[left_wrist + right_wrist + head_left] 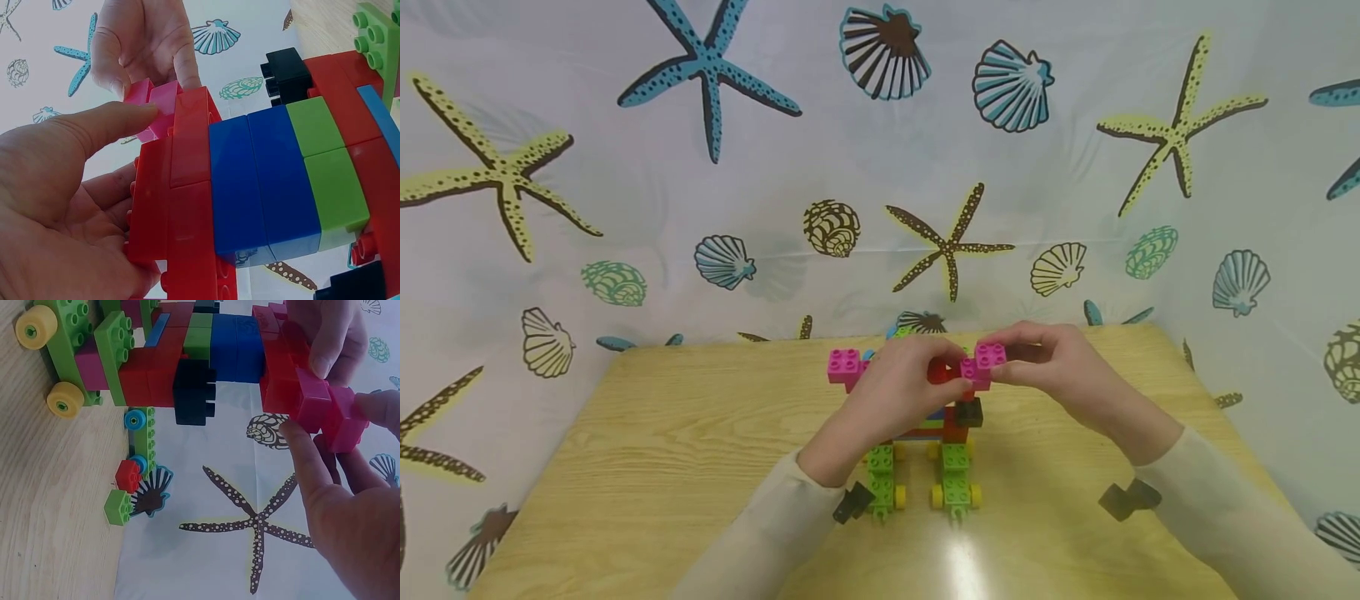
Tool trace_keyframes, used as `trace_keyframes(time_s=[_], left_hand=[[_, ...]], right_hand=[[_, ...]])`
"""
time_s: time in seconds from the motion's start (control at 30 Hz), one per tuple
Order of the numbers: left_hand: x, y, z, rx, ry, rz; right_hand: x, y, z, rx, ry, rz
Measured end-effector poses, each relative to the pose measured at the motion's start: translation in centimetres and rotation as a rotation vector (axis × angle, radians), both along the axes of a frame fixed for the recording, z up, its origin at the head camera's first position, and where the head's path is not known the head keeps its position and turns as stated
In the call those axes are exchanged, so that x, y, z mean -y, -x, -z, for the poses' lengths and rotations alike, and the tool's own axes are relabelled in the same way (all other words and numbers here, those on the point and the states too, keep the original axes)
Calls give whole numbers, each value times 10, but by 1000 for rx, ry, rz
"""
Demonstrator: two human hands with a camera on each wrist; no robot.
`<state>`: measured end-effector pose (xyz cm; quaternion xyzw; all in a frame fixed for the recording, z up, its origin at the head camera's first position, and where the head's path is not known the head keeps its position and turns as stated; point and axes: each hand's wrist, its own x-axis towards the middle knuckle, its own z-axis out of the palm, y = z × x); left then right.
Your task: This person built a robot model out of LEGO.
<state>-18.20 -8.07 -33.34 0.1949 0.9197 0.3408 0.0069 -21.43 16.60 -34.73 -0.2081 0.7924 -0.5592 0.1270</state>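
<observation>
A toy-brick figure stands on two green wheeled bases [955, 460] with yellow wheels. Its body has blue bricks [240, 181], light green bricks, and red bricks [190, 150] along the top; a black brick [968, 412] juts out at the side. My left hand [898, 383] grips the red top part, its thumb against a pink brick [164, 105]. At the figure's right shoulder, my right hand [1063, 367] pinches the outer pink brick [991, 355], which overlaps another pink one beside the red. More pink bricks [844, 367] stick out on the left side.
Behind the figure lie a loose red brick [128, 475], a light green brick [117, 507] and a green wheeled piece [145, 440] with blue wheels. The wooden table [700, 467] ends at a sea-patterned cloth [775, 192] rising at the back and sides.
</observation>
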Motion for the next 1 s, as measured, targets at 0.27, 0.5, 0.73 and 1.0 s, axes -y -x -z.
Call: trace_keyframes(time_s=[0.27, 0.5, 0.73, 1.0], left_hand=[[1, -1, 0, -1, -4, 5], [1, -2, 0, -4, -7, 5], [1, -3, 0, -3, -1, 2], [1, -1, -1, -12, 4, 7]], right_hand=[[0, 3, 2, 3, 6, 0], [-1, 6, 3, -7, -3, -17], [-1, 5, 4, -13, 6, -17], [-1, 8, 4, -15, -18, -19]])
